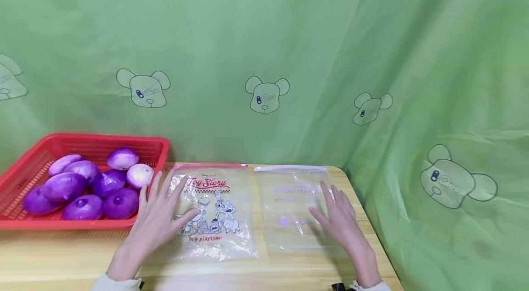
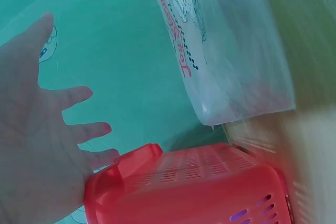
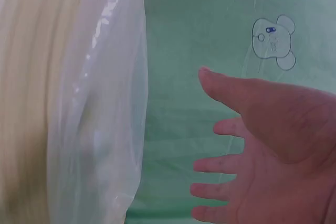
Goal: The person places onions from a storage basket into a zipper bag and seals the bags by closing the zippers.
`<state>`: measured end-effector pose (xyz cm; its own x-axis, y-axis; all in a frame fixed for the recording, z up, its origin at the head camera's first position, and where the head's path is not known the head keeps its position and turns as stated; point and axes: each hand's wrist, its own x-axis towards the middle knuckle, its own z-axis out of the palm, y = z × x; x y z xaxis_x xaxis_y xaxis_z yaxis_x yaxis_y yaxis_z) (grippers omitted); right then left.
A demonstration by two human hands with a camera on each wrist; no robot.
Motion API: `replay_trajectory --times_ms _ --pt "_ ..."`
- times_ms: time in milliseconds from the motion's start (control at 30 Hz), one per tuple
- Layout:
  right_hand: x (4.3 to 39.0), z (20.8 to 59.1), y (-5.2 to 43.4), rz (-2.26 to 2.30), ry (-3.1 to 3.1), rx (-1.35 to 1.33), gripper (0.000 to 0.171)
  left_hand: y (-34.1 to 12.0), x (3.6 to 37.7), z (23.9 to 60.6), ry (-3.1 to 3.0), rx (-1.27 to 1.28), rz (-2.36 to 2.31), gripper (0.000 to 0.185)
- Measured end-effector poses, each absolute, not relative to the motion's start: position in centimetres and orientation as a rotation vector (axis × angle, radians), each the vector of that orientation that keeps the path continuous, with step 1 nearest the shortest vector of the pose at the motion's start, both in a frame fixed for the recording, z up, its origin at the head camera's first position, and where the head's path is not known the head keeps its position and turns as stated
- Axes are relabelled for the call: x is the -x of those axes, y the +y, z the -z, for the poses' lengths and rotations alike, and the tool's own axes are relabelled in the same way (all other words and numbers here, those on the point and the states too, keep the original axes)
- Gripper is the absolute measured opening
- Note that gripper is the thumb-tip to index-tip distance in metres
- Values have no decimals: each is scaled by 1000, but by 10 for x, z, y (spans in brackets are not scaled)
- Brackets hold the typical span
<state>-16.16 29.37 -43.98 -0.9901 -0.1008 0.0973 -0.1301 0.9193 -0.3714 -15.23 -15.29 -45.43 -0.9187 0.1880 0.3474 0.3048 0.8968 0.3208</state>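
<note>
My left hand is over the left side of a clear zip bag with red Toy Story print and a red slider strip, its fingers spread and nothing in them. In the left wrist view that hand is beside the red basket, palm showing. My right hand hovers over the right edge of a second clear zip bag with faint purple print and a pale strip. The right wrist view shows this hand with straight fingers apart from the bag. Both bags lie side by side.
At the left stands the red plastic basket with several purple onions and a whiter, peeled-looking one. The wooden table has its right edge beyond the right hand. A green curtain with bear-head prints hangs behind and on the right.
</note>
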Motion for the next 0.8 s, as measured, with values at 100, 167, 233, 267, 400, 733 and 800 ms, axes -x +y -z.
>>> replay_trajectory --times_ms 100,167,233,267,400,733,800 --pt "160 443 296 -601 -3044 -144 84 -154 149 457 -2747 370 522 90" --pt "160 445 297 -604 -3080 -100 85 -154 148 457 -2741 373 516 89" --pt "160 449 300 -597 -3121 -47 86 -153 147 456 -2737 379 510 89" --pt "160 451 301 -589 -3144 -15 87 -153 147 456 -2740 381 510 89" --pt "160 459 308 -564 -3208 80 90 -150 147 454 -2745 388 505 89" --pt "168 473 320 -524 -3177 173 112 -152 153 456 -2700 404 475 87" --pt "171 474 324 -524 -3188 198 120 -153 153 457 -2695 409 481 86"
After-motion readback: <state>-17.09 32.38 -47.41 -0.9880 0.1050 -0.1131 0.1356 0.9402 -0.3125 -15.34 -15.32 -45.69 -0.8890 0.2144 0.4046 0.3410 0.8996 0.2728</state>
